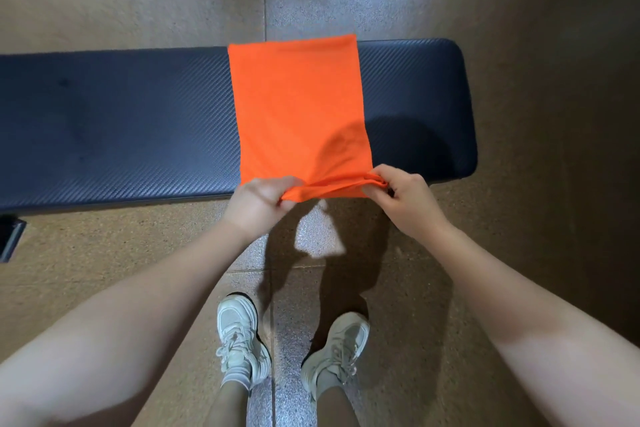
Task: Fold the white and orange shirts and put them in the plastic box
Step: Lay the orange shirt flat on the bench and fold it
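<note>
The orange shirt [298, 107] lies folded into a long rectangle across the dark padded counter [114, 121], its far edge just overhanging the counter's far side and its near edge at the side where the person stands. The cloth is smooth and flat over most of its length and bunches into creases only at the near edge, where both hands have it.

The left hand [258, 206] grips the near left corner, fingers curled round a fold of fabric with the thumb on top. The right hand [407, 201] pinches the near right corner, fingers bent over a rolled bit of hem. Between the two hands the near edge is lifted slightly off the counter and drawn taut.

The counter has a ribbed, woven-looking black cover and rounded corners; the shirt sits toward its right end. The person stands close against it in pale sneakers [242, 340] on a speckled brown tiled floor [519, 10]. The person's shadow falls across the near right part of the shirt and the counter.
</note>
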Demonstrator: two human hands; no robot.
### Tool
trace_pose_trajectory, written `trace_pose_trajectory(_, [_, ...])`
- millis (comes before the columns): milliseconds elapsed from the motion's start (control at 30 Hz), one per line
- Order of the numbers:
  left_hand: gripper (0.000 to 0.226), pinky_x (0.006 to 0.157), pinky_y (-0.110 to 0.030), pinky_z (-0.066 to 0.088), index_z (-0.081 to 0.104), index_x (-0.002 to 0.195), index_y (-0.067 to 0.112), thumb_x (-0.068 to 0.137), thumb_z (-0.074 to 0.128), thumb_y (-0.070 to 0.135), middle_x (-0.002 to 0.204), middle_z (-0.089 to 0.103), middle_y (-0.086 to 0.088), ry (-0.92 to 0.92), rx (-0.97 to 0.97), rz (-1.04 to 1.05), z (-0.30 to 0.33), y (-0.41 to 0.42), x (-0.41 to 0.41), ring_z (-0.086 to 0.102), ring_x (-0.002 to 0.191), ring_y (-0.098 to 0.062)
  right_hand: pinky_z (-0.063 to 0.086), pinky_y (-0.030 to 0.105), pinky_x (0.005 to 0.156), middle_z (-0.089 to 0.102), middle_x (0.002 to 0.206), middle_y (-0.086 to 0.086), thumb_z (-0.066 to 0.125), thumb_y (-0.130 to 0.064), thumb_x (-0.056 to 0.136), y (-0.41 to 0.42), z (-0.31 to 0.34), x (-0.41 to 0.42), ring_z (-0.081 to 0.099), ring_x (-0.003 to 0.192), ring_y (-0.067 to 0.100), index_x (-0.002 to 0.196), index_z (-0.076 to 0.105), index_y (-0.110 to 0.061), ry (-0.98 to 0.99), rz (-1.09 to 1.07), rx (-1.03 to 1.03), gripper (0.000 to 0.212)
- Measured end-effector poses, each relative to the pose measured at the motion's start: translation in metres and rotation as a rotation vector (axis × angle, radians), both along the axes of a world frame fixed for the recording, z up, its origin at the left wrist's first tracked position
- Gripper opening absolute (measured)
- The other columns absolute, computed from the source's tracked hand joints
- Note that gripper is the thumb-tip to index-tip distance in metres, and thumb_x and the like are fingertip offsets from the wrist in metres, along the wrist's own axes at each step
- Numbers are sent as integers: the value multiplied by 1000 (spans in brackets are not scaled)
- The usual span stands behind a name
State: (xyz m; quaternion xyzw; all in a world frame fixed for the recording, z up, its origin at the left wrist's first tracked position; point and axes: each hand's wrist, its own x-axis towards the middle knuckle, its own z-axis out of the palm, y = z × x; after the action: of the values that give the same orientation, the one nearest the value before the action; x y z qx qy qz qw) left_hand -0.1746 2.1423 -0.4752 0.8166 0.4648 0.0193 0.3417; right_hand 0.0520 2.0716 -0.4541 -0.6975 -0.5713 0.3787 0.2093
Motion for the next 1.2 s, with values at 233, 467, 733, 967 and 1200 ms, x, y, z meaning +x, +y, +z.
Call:
trace_pose_trajectory(233, [13,60,-21,38,69,94,21,81,69,22,69,58,6,-15,-305,64,40,-5,1,48,56,2,38,22,63,58,72,-10,55,-23,92,-7,35,8,54,72,12,91,64,-15,66,-95,-145,11])
trace_pose_trajectory(467, [12,42,-10,32,62,77,15,87,61,8,56,52,7,-156,-460,255,53,40,11,43,43,1,43,38,69,56,72,-3,53,-24,92,44,35,6,52,73,17,84,61,-10,178,-272,-190,18])
trace_pose_trajectory(733, [41,48,-17,29,43,51,21,84,65,15,51,39,7,-163,-419,332,10,101,14,36,42,-3,49,43,82,65,94,7,50,-26,92,115,-4,1,61,93,27,95,63,-7,101,-409,-169,23])
trace_pose_trajectory(967, [39,50,-20,29,41,52,21,85,62,17,51,39,6,-104,-243,225,-14,141,29,40,47,-3,40,31,76,64,106,10,46,-28,95,158,-36,5,57,97,25,101,60,-9,-66,-473,-178,24])
trace_pose_trajectory(1200, [29,76,-34,46,59,112,12,85,59,24,99,69,-13,-12,38,230,-20,144,35,63,91,-32,41,36,81,63,110,14,45,-31,95,169,-50,5,56,104,32,105,55,-10,-161,-469,-178,25])
